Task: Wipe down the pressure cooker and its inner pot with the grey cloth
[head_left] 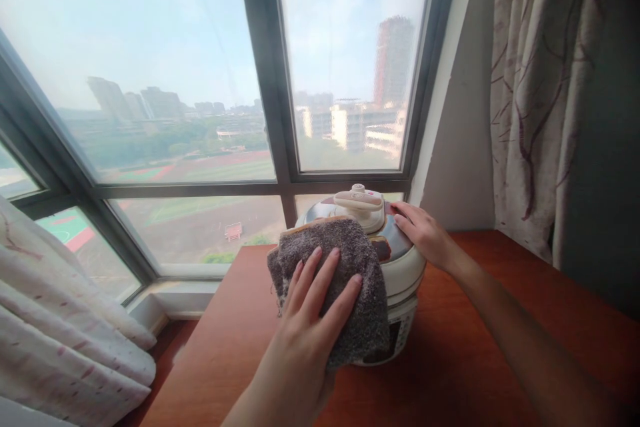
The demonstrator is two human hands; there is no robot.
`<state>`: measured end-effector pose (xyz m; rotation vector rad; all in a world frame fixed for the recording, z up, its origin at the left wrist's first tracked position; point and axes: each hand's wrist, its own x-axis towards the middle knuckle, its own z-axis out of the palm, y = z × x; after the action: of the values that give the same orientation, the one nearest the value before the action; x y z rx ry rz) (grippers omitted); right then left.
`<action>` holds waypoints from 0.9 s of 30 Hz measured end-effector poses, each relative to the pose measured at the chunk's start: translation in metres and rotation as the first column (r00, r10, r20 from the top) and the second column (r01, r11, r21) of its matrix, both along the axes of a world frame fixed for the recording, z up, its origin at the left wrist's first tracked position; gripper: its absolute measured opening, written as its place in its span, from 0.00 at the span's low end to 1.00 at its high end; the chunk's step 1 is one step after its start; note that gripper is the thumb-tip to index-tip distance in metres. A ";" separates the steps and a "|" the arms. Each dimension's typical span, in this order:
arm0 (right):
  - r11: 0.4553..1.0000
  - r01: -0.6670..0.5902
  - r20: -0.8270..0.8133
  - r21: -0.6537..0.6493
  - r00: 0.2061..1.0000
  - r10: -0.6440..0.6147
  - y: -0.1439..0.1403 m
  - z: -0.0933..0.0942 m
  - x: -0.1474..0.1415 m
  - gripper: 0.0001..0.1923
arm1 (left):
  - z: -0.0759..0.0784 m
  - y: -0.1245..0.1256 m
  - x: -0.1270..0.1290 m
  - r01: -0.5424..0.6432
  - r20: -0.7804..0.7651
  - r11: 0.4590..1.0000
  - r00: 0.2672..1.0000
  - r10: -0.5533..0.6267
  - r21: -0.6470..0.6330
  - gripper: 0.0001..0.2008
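An electric pressure cooker (400,277) with a cream body and shiny lid stands on the table. Its cream lid handle (357,199) is on top. My left hand (313,320) presses a folded grey cloth (345,240) with a tan edge against the cooker's front left side, fingers spread over it. The cloth hides much of the front and part of the lid. My right hand (425,233) holds the lid's right edge, its fingertips close to the handle; some of its fingers are hidden.
The reddish-brown wooden table (215,353) reaches close to the window (340,60) with its dark frame. A patterned curtain (535,93) hangs at the right, and another curtain (65,333) is bunched at the lower left. A white sill (180,297) lies left of the table.
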<state>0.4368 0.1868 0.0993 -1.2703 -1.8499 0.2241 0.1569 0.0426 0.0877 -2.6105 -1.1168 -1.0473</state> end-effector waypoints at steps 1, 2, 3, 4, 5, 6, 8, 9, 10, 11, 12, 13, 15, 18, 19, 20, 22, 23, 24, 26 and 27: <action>1.000 -0.001 0.003 -0.002 1.000 0.001 0.000 0.000 0.000 0.26 | -0.001 0.003 -0.003 -0.002 -0.004 1.000 1.000 0.002 0.006 0.48; 1.000 -0.002 0.006 -0.001 1.000 0.002 0.000 0.000 -0.001 0.26 | -0.001 0.007 -0.006 -0.013 -0.001 1.000 1.000 0.013 0.003 0.47; 1.000 -0.001 0.008 0.005 1.000 0.001 0.000 0.000 -0.001 0.26 | 0.001 0.011 -0.009 -0.026 0.008 1.000 1.000 0.026 -0.008 0.46; 1.000 0.000 0.008 0.013 1.000 0.000 0.000 0.000 -0.002 0.26 | 0.003 0.016 -0.013 -0.034 0.023 0.999 0.999 0.034 -0.019 0.45; 1.000 0.002 0.008 0.021 1.000 -0.002 0.000 0.000 -0.002 0.25 | 0.006 0.021 -0.016 -0.036 0.040 0.999 0.999 0.037 -0.036 0.44; 1.000 0.006 0.008 0.029 1.000 -0.006 0.000 -0.001 -0.003 0.25 | 0.009 0.026 -0.020 -0.033 0.057 0.998 0.998 0.036 -0.054 0.44; 0.999 0.011 0.010 0.037 1.000 -0.012 0.001 -0.001 -0.003 0.25 | 0.017 0.036 -0.026 -0.025 0.099 0.997 0.995 0.033 -0.078 0.44; 0.999 0.011 0.013 0.038 1.000 -0.011 0.001 -0.001 -0.003 0.25 | 0.021 0.041 -0.029 -0.025 0.128 0.996 0.991 0.036 -0.087 0.43; 0.999 0.012 0.016 0.039 1.000 -0.012 0.001 -0.001 -0.003 0.25 | 0.025 0.047 -0.031 -0.029 0.153 0.994 0.987 0.045 -0.105 0.43; 0.999 0.013 0.018 0.039 1.000 -0.014 0.000 -0.001 -0.003 0.25 | 0.029 0.055 -0.034 -0.039 0.176 0.990 0.983 0.062 -0.133 0.41; 0.999 0.016 0.020 0.038 1.000 -0.017 0.000 -0.001 -0.003 0.24 | 0.033 0.063 -0.036 -0.052 0.194 0.984 0.977 0.085 -0.169 0.40; 0.999 0.018 0.020 0.037 1.000 -0.019 0.000 0.000 -0.003 0.24 | 0.037 0.072 -0.039 -0.067 0.203 0.974 0.973 0.112 -0.216 0.39; 0.999 0.019 0.020 0.029 1.000 -0.019 -0.002 0.000 -0.003 0.23 | 0.046 0.092 -0.043 -0.102 0.220 0.948 0.960 0.173 -0.302 0.38; 1.000 0.026 0.020 0.016 0.999 -0.027 -0.003 0.001 -0.003 0.25 | 0.059 0.124 -0.049 -0.060 0.263 0.920 0.949 0.173 -0.386 0.33; 0.999 0.029 0.022 0.014 0.999 -0.029 -0.003 0.001 -0.003 0.25 | 0.062 0.134 -0.049 -0.017 0.285 0.910 0.947 0.147 -0.413 0.29; 0.999 0.030 0.023 0.014 0.999 -0.030 -0.003 0.001 -0.004 0.25 | 0.065 0.144 -0.050 0.022 0.311 0.895 0.941 0.131 -0.446 0.26; 1.000 0.028 0.024 0.014 0.999 -0.028 -0.004 0.002 -0.004 0.25 | 0.068 0.163 -0.049 0.081 0.352 0.842 0.926 0.134 -0.533 0.21; 1.000 0.027 0.024 0.014 0.999 -0.027 -0.004 0.002 -0.004 0.25 | 0.068 0.173 -0.048 0.104 0.365 0.811 0.920 0.141 -0.576 0.21; 1.000 0.027 0.023 0.012 0.999 -0.028 -0.004 0.003 -0.004 0.25 | 0.069 0.183 -0.046 0.119 0.369 0.784 0.918 0.148 -0.609 0.21; 1.000 0.023 0.027 0.011 0.999 -0.023 -0.005 0.004 -0.004 0.25 | 0.069 0.205 -0.041 0.116 0.338 0.763 0.931 0.140 -0.635 0.22; 1.000 0.021 0.029 0.011 0.999 -0.021 -0.006 0.004 -0.004 0.25 | 0.069 0.216 -0.037 0.093 0.303 0.773 0.944 0.132 -0.628 0.21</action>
<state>0.4328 0.1811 0.1036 -1.2915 -1.8594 0.1851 0.1200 0.2586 0.1565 -2.9571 -1.8652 -1.3280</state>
